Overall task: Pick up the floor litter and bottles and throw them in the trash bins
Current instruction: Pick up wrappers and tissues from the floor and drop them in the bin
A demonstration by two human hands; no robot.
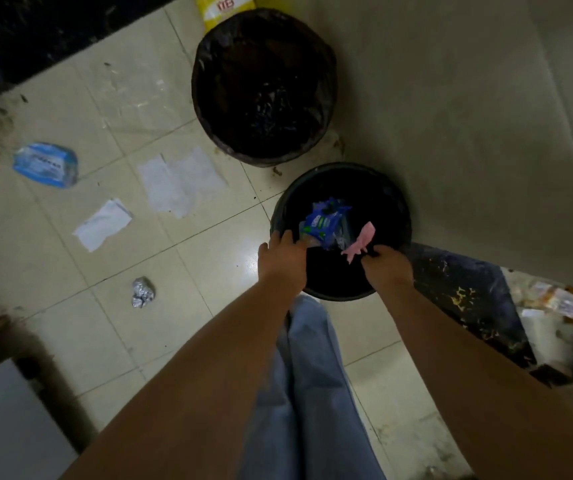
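Both my hands reach over the small black trash bin (396,216) in front of my legs. My left hand (283,252) holds a blue snack wrapper (326,223) over the bin's opening. My right hand (387,263) pinches a pink scrap of paper (359,242) above the same bin. A larger bin lined with a black bag (205,98) stands just beyond it. Litter lies on the tiled floor to the left: a blue plastic packet (46,165), a flat white sheet (181,181), a folded white paper (103,224) and a crumpled foil ball (143,292).
A beige wall (468,116) runs along the right. A yellow package (224,8) lies behind the large bin. A dark speckled slab (468,299) with debris sits to the right of the small bin. White furniture (4,420) fills the lower left corner.
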